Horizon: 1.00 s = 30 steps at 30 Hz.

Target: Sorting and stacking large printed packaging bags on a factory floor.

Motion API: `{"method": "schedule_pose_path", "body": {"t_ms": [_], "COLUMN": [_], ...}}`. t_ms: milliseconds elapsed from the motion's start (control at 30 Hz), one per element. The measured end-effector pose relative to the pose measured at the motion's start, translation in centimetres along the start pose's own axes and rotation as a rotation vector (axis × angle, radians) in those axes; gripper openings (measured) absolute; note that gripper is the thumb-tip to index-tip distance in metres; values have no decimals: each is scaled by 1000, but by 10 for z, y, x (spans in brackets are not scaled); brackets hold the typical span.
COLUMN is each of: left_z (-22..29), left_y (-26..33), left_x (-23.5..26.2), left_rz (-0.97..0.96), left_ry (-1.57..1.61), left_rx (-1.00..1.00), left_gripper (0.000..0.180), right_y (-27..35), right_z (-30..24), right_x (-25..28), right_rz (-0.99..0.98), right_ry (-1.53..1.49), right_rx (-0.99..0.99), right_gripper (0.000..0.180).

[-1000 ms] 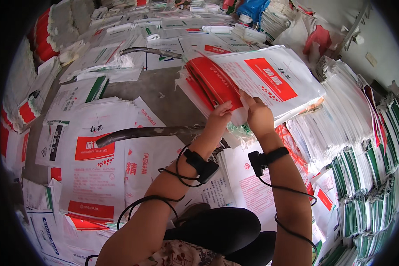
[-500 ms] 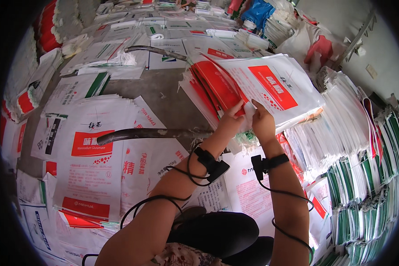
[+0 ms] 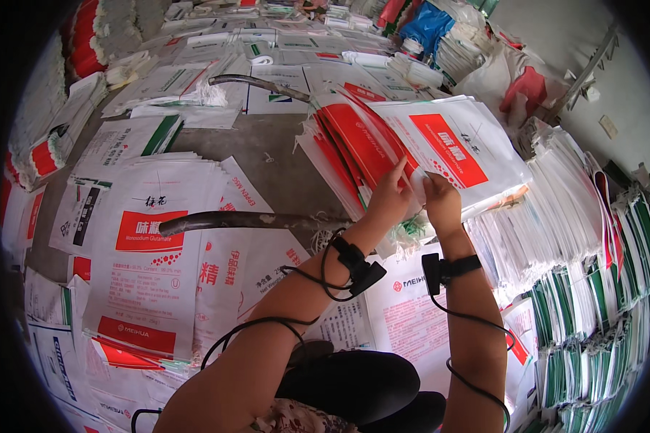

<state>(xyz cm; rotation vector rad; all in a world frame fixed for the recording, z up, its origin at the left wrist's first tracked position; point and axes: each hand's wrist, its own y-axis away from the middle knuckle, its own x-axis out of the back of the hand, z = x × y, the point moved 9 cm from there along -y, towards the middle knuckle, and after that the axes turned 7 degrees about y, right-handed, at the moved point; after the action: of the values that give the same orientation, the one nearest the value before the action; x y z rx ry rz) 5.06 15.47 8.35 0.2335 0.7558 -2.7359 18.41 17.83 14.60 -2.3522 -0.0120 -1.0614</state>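
Ahead of me and to the right, a stack of flat printed sacks (image 3: 502, 162), white with red panels, lies tilted, some of their red ends (image 3: 361, 133) fanned out on the left side. At the near edge of the stack my right hand (image 3: 443, 202) pinches the corner of a white sack between thumb and fingers. Close beside it, my left hand (image 3: 390, 196) is on the same edge, its index finger raised against a red sack panel and the other fingers bent. The left fingertips are partly hidden. Each wrist wears a black strap with a cable.
To my left lies another pile of red-and-white sacks (image 3: 148, 274). A dark curved bar (image 3: 256, 220) crosses between the piles, and a second bar (image 3: 260, 84) lies farther off. Tall bundles of folded sacks (image 3: 563, 281) stand at the right, by the wall (image 3: 585, 94).
Both hands have shifted slightly right along the sack edge. The left index finger now points up more, and the right hand has turned a little at the corner.
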Motion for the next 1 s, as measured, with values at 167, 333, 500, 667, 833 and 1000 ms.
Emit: {"method": "schedule_pose_path", "body": {"t_ms": [167, 333, 500, 667, 833, 1000], "left_z": [0, 7, 3, -21, -25, -19], "left_y": [-12, -26, -41, -38, -40, -31], "left_x": [16, 33, 39, 28, 30, 31], "left_rz": [10, 86, 96, 80, 58, 60], "left_ry": [-203, -265, -209, 181, 345, 400], "left_rx": [139, 34, -52, 249, 317, 364], "left_gripper": [59, 55, 54, 58, 66, 64], "right_y": [4, 6, 7, 15, 21, 30], "right_z": [-24, -26, -22, -20, -22, -27], "right_x": [19, 19, 10, 6, -5, -4], "right_rz": [10, 6, -73, -113, -202, -232], "right_ry": [125, 81, 31, -14, -51, 8], "right_rx": [119, 176, 90, 79, 91, 94], "right_gripper": [25, 24, 24, 26, 37, 38]}}
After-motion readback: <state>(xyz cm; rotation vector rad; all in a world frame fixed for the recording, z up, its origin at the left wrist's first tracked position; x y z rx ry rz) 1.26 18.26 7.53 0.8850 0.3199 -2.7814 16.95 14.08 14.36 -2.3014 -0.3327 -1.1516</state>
